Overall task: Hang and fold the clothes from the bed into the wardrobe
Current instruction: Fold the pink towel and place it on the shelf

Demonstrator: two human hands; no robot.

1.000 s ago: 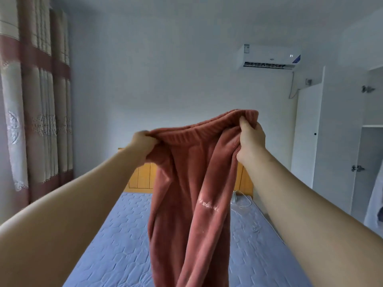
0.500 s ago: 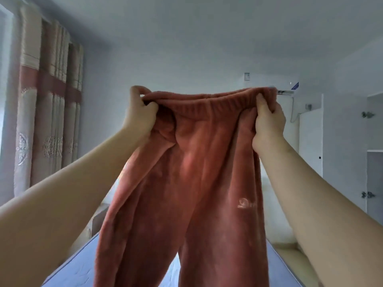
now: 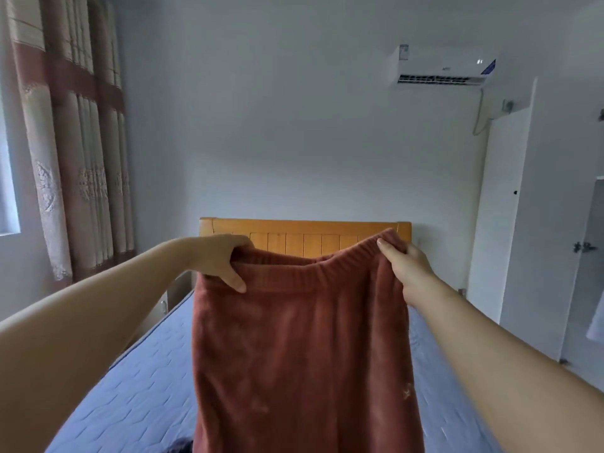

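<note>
A: Pants (image 3: 304, 354), where were they?
B: Up in the air over the bed (image 3: 130, 397), hanging down in front of the wood headboard (image 3: 304, 237).
A: Who held 'em?
B: Left hand (image 3: 222, 259) & right hand (image 3: 408, 266), each pinched the waistband (image 3: 307, 273), one per end, fingers curled tight.

Rust fleece trousers (image 3: 304, 354) between both hands
</note>
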